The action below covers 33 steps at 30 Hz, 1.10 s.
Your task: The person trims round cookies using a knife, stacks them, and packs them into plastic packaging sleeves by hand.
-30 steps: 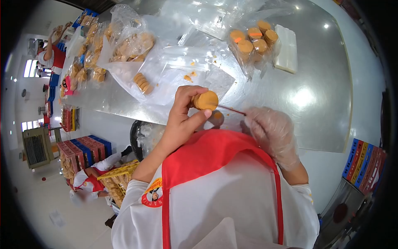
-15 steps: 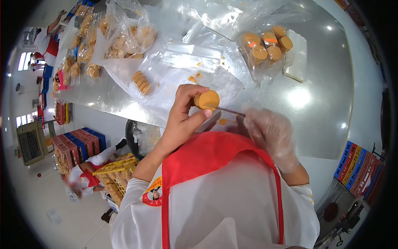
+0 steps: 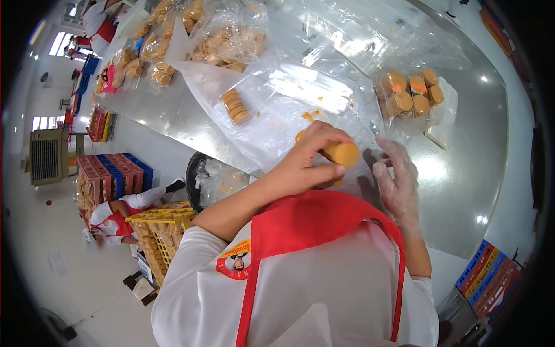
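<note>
A stack of round, golden-brown cookies (image 3: 345, 155) is gripped between the thumb and fingers of my bare left hand (image 3: 303, 165), its flat end turned to the right. My right hand (image 3: 400, 182), in a clear plastic glove, hovers just right of the stack with fingers apart and nothing visible in them. Beyond my left hand, another row of cookies (image 3: 236, 106) lies on its side on a clear plastic sheet (image 3: 277, 124). Crumbs (image 3: 308, 117) are scattered near my fingers. A clear bag of cookie stacks with orange labels (image 3: 418, 88) lies further right.
Large bags of cookies (image 3: 228, 43) cover the far left of the metal table (image 3: 462, 191). A white packet (image 3: 445, 113) lies beside the labelled bag. Left of the table stand a black bin (image 3: 196, 179), a yellow crate (image 3: 165, 215) and a person in a red apron (image 3: 118, 220).
The thin tool that my right hand held against the cookies is no longer visible, and that hand has opened. My left hand has shifted right in view with the stack; the camera view has also shifted.
</note>
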{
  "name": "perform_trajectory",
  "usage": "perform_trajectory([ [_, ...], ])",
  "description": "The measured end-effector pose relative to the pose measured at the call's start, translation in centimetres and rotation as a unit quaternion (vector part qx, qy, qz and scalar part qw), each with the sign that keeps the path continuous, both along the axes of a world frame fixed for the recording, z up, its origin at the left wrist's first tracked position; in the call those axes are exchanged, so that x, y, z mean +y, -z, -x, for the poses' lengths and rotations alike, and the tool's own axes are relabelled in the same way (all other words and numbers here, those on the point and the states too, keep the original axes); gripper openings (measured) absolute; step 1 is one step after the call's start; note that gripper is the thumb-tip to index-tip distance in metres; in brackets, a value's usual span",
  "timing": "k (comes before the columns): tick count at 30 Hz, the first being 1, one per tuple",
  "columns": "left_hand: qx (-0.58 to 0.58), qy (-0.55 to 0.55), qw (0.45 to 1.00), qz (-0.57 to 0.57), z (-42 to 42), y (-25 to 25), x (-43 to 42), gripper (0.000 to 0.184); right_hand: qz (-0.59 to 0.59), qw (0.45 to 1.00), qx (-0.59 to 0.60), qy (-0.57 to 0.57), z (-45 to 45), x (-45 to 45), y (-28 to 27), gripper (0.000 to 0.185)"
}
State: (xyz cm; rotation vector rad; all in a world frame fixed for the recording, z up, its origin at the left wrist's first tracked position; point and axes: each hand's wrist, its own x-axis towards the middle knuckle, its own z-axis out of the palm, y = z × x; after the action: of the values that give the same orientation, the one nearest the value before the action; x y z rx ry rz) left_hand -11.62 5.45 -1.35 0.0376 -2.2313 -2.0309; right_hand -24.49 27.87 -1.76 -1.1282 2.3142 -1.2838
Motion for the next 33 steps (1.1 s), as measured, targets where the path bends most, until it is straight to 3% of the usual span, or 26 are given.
perform_trajectory([
  [1, -0.002, 0.029, 1.0, 0.012, 0.4, 0.0, 0.3, 0.048, 0.055, 0.977, -0.204, -0.031, -0.2, -1.0, -1.3, 0.059],
  [3, 0.011, 0.041, 0.999, 0.002, 0.9, -0.5, 1.6, 0.048, 0.158, 0.822, -0.54, -0.087, -1.4, -2.6, -2.2, 0.079],
  [6, 0.006, 0.029, 0.999, 0.038, 0.2, -0.7, 1.9, 0.05, 0.115, 0.867, -0.474, -0.105, -1.7, -3.8, -1.5, 0.076],
  [9, 0.003, 0.008, 0.999, 0.051, -0.7, -0.6, 2.0, 0.051, 0.126, 0.752, -0.642, -0.076, -2.1, -4.3, -1.6, 0.072],
  [12, -0.012, -0.01, 0.999, 0.041, -1.6, -0.9, 1.7, 0.055, 0.12, 0.768, -0.626, -0.07, -2.7, -4.6, -1.2, 0.064],
  [15, -0.02, -0.099, 0.995, 0.017, -3.7, -2.0, 0.5, 0.058, 0.093, 0.863, -0.496, -0.008, -2.5, -4.9, -0.4, 0.064],
  [17, 0.008, -0.223, 0.975, -0.006, -6.9, -1.8, -0.4, 0.055, 0.034, 0.985, -0.167, 0.006, -1.5, -5.5, 0.2, 0.065],
  [18, 0.029, -0.287, 0.957, -0.024, -9.0, -0.7, -0.7, 0.053, 0.002, 1.0, 0.007, 0.011, -1.1, -5.7, 0.5, 0.065],
  [20, -0.003, -0.3, 0.949, -0.098, -13.2, 1.8, -1.2, 0.038, -0.021, 0.995, 0.093, -0.006, -1.0, -6.4, 1.2, 0.066],
  [23, -0.09, -0.187, 0.974, -0.092, -17.8, 6.3, -1.6, 0.021, -0.066, 0.977, 0.195, -0.052, -0.6, -7.5, 2.2, 0.065],
  [24, -0.138, -0.197, 0.966, -0.099, -18.0, 7.1, -1.6, 0.018, -0.081, 0.968, 0.226, -0.07, -0.5, -7.9, 2.5, 0.064],
  [27, -0.235, -0.224, 0.939, -0.112, -17.2, 9.3, -1.1, 0.016, -0.116, 0.965, 0.218, -0.086, -0.7, -8.2, 4.0, 0.064],
  [29, -0.209, -0.123, 0.957, 0.157, -16.3, 12.4, -2.5, 0.022, -0.109, 0.962, 0.231, -0.094, -0.9, -8.1, 3.0, 0.064],
  [30, -0.19, -0.069, 0.935, 0.29, -16.2, 13.8, -2.9, 0.026, -0.103, 0.961, 0.238, -0.098, -0.9, -8.1, 2.6, 0.064],
  [33, -0.237, -0.127, 0.87, 0.414, -16.6, 15.8, -1.2, 0.037, -0.154, 0.955, 0.234, -0.099, -1.1, -8.0, 3.2, 0.065],
])
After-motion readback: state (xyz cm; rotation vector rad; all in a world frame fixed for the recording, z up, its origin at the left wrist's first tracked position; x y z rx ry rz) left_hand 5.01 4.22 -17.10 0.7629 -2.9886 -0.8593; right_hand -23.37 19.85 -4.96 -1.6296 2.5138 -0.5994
